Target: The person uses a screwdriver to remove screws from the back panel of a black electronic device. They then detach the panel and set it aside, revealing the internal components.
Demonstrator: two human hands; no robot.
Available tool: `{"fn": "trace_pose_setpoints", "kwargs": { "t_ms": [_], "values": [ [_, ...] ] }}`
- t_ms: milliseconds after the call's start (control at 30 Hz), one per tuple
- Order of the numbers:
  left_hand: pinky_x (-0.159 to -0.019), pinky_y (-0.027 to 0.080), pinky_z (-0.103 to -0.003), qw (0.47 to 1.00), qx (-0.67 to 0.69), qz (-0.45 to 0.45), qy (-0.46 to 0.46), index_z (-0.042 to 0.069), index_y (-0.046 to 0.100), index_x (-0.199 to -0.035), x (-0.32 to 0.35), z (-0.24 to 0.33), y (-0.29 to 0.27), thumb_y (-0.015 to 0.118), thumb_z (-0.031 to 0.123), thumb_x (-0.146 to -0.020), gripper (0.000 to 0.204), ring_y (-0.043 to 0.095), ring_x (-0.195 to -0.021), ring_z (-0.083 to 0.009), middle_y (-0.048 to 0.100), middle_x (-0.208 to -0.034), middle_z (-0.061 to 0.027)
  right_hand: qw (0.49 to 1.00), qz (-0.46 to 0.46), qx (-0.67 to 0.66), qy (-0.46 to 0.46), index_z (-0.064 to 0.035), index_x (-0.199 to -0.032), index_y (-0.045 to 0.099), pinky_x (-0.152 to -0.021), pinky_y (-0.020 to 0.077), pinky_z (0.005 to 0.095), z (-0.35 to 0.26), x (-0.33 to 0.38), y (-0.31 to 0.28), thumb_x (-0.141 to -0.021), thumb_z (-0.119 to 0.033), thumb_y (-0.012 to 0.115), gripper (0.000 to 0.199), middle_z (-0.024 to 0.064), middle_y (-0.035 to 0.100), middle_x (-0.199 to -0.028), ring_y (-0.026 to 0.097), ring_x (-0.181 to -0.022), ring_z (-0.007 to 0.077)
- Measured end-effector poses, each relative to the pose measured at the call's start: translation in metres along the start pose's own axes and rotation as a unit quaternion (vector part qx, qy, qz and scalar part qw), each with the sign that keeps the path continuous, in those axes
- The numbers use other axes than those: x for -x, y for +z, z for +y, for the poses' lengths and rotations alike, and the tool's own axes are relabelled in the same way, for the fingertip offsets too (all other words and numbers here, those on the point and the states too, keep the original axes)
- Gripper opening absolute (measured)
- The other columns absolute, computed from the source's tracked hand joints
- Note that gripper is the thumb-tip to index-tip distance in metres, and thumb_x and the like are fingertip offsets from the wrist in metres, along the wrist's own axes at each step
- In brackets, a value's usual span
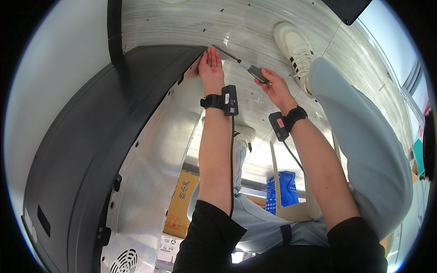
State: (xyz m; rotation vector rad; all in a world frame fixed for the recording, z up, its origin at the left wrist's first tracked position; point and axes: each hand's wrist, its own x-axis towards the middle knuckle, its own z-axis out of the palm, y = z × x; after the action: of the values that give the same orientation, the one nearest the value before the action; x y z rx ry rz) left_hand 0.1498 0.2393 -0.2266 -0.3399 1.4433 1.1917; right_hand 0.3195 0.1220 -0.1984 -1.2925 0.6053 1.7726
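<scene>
My right hand (pixel 275 87) is closed around the grey handle of a screwdriver (pixel 254 71). Its thin dark shaft points away to the left, and the tip is close to the far corner of a large black panel (pixel 104 109). At that same corner is my left hand (pixel 210 70), palm turned up and fingers stretched out, with the fingertips beside the panel's edge. Whether they touch the panel I cannot tell. A bare metal plate (pixel 150 145) with holes and a round vent runs along the panel's inner side.
Wrist straps with black boxes and cables are on both my forearms. My legs in light blue trousers and white shoes (pixel 293 48) flank the work. Behind lie a cardboard box (pixel 183 200) and a blue bag (pixel 287 189). Small dark bits (pixel 221 10) dot the grey floor.
</scene>
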Motion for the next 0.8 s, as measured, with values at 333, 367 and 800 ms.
{"fn": "trace_pose_setpoints", "kwargs": {
  "t_ms": [333, 367, 800],
  "values": [
    [-0.090, 0.047, -0.038, 0.999, -0.007, -0.042, -0.012, -0.003, 0.051, -0.100, 0.004, 0.000, -0.002, 0.045, 0.010, -0.089, 0.018, 0.055, -0.103, -0.0267, 0.056, -0.108, -0.0145, 0.998, -0.005, 0.057, -0.018, -0.0037, -0.108, 0.056, -0.057, 0.0404, 0.0168, 0.002, -0.005, 0.003, -0.085, -0.023, 0.061, 0.030, 0.0043, 0.059, -0.097, 0.060, -0.080, 0.0134],
    [-0.090, 0.047, -0.039, 0.999, -0.012, -0.043, -0.016, -0.003, 0.051, -0.100, 0.006, 0.000, -0.002, 0.044, 0.009, -0.090, 0.017, 0.054, -0.104, -0.0276, 0.056, -0.109, -0.0152, 0.997, 0.001, 0.076, -0.022, -0.0049, -0.108, 0.057, -0.058, 0.0399, 0.0169, 0.002, -0.009, 0.002, -0.085, -0.023, 0.060, 0.030, 0.0034, 0.059, -0.097, 0.060, -0.080, 0.0130],
    [-0.092, 0.046, -0.040, 0.998, -0.029, -0.060, -0.009, -0.003, 0.051, -0.103, -0.003, -0.002, -0.014, 0.045, 0.005, -0.090, 0.017, 0.054, -0.104, -0.0275, 0.055, -0.111, -0.0147, 0.978, 0.037, 0.184, -0.089, -0.0052, -0.102, 0.060, -0.057, 0.0392, 0.0197, -0.006, -0.021, 0.012, -0.083, -0.022, 0.062, 0.025, 0.0025, 0.061, -0.091, 0.062, -0.072, 0.0117]
  ]
}}
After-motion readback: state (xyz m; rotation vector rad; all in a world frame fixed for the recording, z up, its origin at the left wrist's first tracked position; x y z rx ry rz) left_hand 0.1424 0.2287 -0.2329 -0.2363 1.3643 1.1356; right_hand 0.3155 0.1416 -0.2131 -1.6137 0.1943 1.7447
